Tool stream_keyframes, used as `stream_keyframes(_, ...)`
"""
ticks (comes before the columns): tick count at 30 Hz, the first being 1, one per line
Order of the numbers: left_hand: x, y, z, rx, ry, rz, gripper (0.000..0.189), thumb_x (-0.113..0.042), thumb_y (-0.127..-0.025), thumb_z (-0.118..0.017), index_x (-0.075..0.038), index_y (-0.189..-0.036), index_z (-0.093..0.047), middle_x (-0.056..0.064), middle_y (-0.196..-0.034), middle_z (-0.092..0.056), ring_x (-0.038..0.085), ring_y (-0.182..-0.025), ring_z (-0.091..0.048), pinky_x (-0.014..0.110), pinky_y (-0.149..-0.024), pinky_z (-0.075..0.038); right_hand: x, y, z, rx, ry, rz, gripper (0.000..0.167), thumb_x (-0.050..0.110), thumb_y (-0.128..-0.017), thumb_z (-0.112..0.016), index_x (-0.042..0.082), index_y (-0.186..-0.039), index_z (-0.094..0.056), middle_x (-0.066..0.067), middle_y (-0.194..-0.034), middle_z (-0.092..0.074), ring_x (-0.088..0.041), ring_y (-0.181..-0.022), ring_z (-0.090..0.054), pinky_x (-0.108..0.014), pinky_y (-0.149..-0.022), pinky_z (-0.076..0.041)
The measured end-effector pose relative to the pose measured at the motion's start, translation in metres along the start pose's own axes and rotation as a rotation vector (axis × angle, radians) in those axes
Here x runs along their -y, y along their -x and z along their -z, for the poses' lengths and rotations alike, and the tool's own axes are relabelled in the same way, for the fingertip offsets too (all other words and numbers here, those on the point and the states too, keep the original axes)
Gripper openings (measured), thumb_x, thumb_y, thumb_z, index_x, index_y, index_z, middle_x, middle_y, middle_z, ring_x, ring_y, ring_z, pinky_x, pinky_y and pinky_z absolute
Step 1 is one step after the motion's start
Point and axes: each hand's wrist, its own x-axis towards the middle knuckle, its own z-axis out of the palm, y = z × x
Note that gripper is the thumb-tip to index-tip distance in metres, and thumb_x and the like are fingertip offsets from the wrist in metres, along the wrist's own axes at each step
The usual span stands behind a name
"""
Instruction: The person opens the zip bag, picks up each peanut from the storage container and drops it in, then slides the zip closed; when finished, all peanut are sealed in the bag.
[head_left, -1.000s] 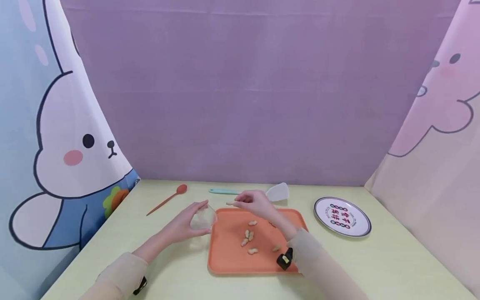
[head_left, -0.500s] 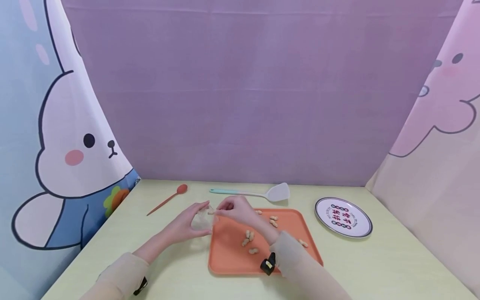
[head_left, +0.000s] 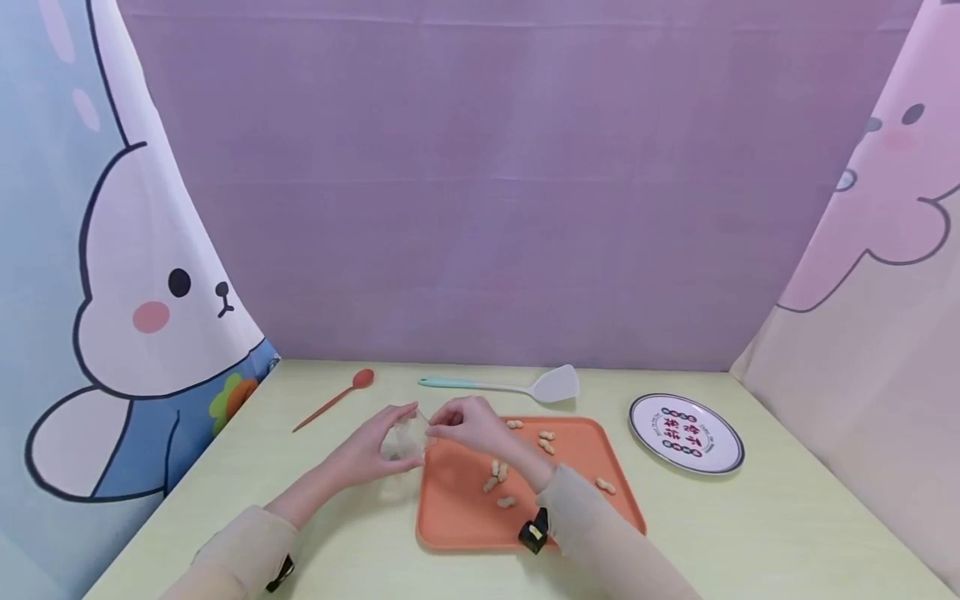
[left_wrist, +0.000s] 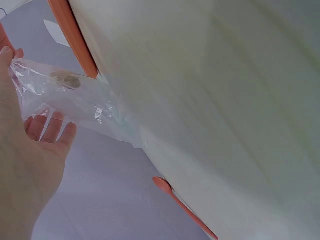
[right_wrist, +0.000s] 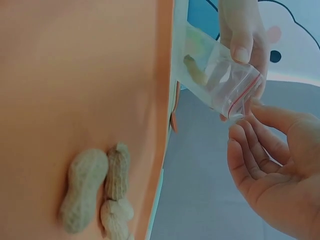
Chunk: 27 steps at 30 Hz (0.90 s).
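Note:
A clear zip bag (right_wrist: 220, 75) with a red seal line hangs from my left hand (head_left: 369, 450), thumb and fingers gripping it around the mouth. Partway down inside the bag shows a peanut (right_wrist: 195, 70); it looks blurred in the left wrist view. My right hand (head_left: 468, 425) is at the bag's mouth, fingers bent, thumb and fingertips close to the opening, no peanut visible between them. Several peanuts (head_left: 495, 473) lie on the orange tray (head_left: 465, 525) below; some show large in the right wrist view, such as the long peanut (right_wrist: 84, 190).
Behind the left hand lies a red spoon (head_left: 333, 400). A spatula (head_left: 551, 386) with a pale green handle lies past the tray's far edge. Right of the tray stands a white plate (head_left: 723, 442) with red writing. A purple curtain (head_left: 465, 208) backs the table.
My right hand has moved left from over the tray to the bag's mouth. The peanut it pinched no longer shows at its fingers. My left hand has stayed in place.

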Motion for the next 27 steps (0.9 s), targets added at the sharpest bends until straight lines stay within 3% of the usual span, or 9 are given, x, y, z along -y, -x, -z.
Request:
stream_keyframes(6,-0.002,0.001,0.001,-0.023,0.029,-0.011,0.079,-0.035,-0.073,-0.080,-0.001,-0.135,-0.046,0.006,-0.121,-0.060,0.022,-0.111,-0.057,0.044,-0.094,-0.047,-0.002,0.000,0.002,0.005,0.012,0.016,0.019,0.022,-0.087,-0.067,0.008,-0.098,-0.072,0.001,-0.084,-0.070,-0.006,-0.070,-0.061,-0.019,-0.062,-0.050)
stream_keyframes(12,-0.001,0.001,0.000,-0.015,0.042,0.011,0.079,-0.038,-0.073,-0.079,-0.004,-0.136,-0.045,0.005,-0.122,-0.059,0.021,-0.111,-0.056,0.044,-0.094,-0.048,-0.004,0.005,0.010,0.001,-0.010,0.033,0.016,0.021,-0.087,-0.067,0.011,-0.098,-0.072,0.001,-0.086,-0.071,-0.020,-0.079,-0.067,-0.020,-0.067,-0.051)
stream_keyframes(15,-0.001,0.000,0.001,-0.015,0.055,0.021,0.080,-0.039,-0.073,-0.079,-0.004,-0.136,-0.045,0.006,-0.122,-0.059,0.022,-0.113,-0.056,0.046,-0.095,-0.047,-0.007,0.011,0.018,-0.002,-0.018,0.040,0.016,0.021,-0.088,-0.066,0.010,-0.099,-0.072,0.000,-0.088,-0.071,-0.023,-0.082,-0.067,-0.021,-0.068,-0.051)
stream_keyframes(21,0.001,0.000,0.000,-0.017,0.051,0.015,0.081,-0.040,-0.073,-0.079,-0.002,-0.136,-0.045,0.006,-0.123,-0.059,0.023,-0.115,-0.055,0.047,-0.097,-0.045,-0.017,0.026,0.041,-0.036,0.001,0.066,0.015,0.024,-0.088,-0.066,0.014,-0.099,-0.071,-0.001,-0.091,-0.070,-0.015,-0.081,-0.065,-0.022,-0.070,-0.053)
stream_keyframes(27,0.000,0.001,0.000,-0.020,0.043,0.001,0.081,-0.037,-0.072,-0.080,-0.001,-0.136,-0.045,0.009,-0.122,-0.059,0.024,-0.114,-0.056,0.047,-0.096,-0.046,-0.030,0.044,0.064,-0.054,-0.010,0.067,0.018,0.023,-0.088,-0.066,0.012,-0.101,-0.070,-0.005,-0.092,-0.070,-0.021,-0.083,-0.066,-0.024,-0.072,-0.053)
